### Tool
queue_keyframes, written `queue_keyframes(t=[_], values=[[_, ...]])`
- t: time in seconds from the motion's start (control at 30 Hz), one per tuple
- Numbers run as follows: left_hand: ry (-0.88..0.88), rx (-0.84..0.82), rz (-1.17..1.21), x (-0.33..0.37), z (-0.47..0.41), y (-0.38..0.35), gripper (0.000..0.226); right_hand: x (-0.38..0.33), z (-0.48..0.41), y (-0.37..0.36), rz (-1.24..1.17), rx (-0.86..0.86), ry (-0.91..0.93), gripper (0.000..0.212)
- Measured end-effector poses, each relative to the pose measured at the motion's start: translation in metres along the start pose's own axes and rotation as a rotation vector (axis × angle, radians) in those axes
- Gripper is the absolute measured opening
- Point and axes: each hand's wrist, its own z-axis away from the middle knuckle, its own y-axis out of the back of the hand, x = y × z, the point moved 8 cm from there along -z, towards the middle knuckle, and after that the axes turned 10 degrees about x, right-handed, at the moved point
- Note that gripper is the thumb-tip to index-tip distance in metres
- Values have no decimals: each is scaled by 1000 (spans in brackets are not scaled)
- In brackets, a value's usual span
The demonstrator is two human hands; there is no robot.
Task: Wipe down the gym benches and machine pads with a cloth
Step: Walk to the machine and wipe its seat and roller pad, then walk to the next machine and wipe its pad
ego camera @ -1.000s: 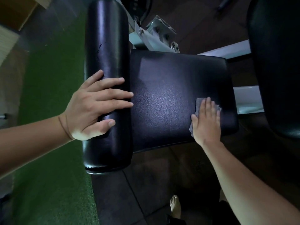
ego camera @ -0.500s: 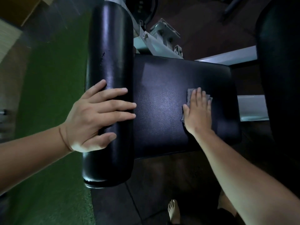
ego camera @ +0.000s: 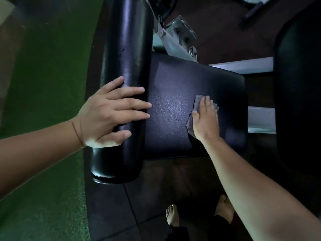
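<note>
Head view. A small grey cloth (ego camera: 198,102) lies flat on the black seat pad (ego camera: 173,94), right of centre, mostly hidden under the right hand (ego camera: 205,121). The cloth looks thin, limp and light. It would likely bunch if dragged by an edge — best driven by a flat palm on top. The pad's vinyl looks smooth, probably slick.

Right fingers are straight and together, pressing down; the forearm reaches in from lower right. The left hand (ego camera: 107,115) rests on the roller pad (ego camera: 125,58) — fingers spread over its curve, gripping nothing, apparently bracing.
</note>
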Motion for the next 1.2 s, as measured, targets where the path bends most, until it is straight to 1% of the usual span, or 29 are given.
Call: queue_keyframes(t=[0.07,0.2,0.23,0.33,0.43,0.53,0.63,0.7,0.77,0.83,0.93,1.0,1.07,1.13,1.17,1.2], values=[[-14,6,-11,0,1,0,66,1,-9,15,8,-4,27,66],[-20,20,11,-1,1,0,62,-2,-31,39,131,-25,75,70],[-22,22,18,-2,2,0,60,-5,-36,41,150,-35,82,66],[-36,29,23,-2,3,0,55,-11,-44,46,188,-47,87,48],[-41,42,22,-4,5,-1,54,-12,-43,51,184,-70,27,32],[-50,60,26,-5,7,-2,53,-15,-34,62,200,-112,-19,25],[-46,67,35,-4,7,1,52,-26,-15,85,174,-149,-31,21],[-39,53,32,-3,6,1,51,-37,2,104,127,-177,-36,28],[-36,17,-24,-2,6,0,51,-52,22,126,89,-204,-60,27],[-21,-66,-107,-1,5,-1,56,-69,39,149,20,-232,-78,23],[89,-294,-223,5,-5,1,66,-97,56,185,-48,-259,-49,22],[185,-350,-196,23,-17,6,66,-116,68,209,-66,-277,-18,33],[357,-294,9,45,-28,10,72,-131,77,232,-87,-273,8,32],[556,-195,277,66,-32,7,75,-143,86,251,-133,-276,47,41],[667,-137,398,74,-30,5,71,-148,90,260,-135,-266,65,43],[783,-78,508,79,-26,3,62,-153,95,270,-149,-256,92,39]])
